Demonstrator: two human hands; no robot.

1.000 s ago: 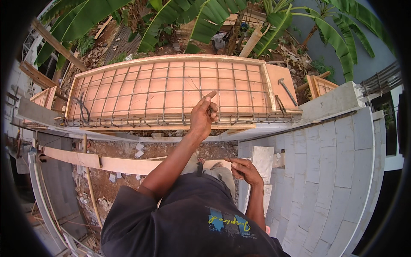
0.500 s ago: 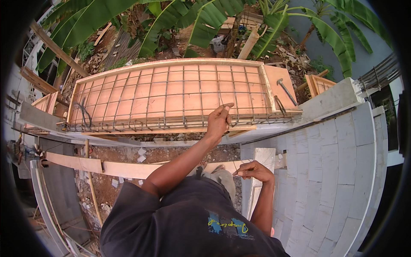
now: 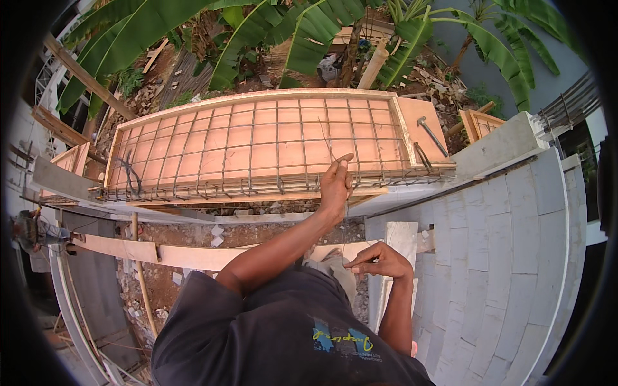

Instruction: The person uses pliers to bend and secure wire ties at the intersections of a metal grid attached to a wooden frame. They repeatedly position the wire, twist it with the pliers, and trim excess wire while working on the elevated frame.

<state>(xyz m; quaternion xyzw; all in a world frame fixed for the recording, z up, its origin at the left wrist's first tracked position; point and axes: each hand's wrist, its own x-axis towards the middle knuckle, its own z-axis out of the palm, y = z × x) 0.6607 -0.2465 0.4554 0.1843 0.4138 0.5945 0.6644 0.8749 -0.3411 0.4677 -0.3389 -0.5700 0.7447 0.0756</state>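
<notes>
My left hand (image 3: 336, 188) is closed in a pinch on a thin wire (image 3: 326, 137), at the near edge of a rebar mesh (image 3: 277, 138). One end of the wire sticks up past the fingers over the mesh. Below that hand a thin strand runs down toward my right hand (image 3: 381, 260), which is held in front of my body with its thumb and fingers pinched together near the strand's lower end. The mesh lies inside a shallow plywood formwork box (image 3: 257, 95) with timber sides.
A hammer (image 3: 431, 135) lies on the plywood at the box's right end. Grey block wall (image 3: 476, 257) stands at right. A plank (image 3: 199, 256) spans rubble below me. Banana leaves (image 3: 309, 38) hang beyond the box. A dark, unclear shape (image 3: 29, 231) is at far left.
My left hand has shifted slightly right, and more of the wire shows above it. My right hand has moved a little left. The dark shape at far left has grown larger.
</notes>
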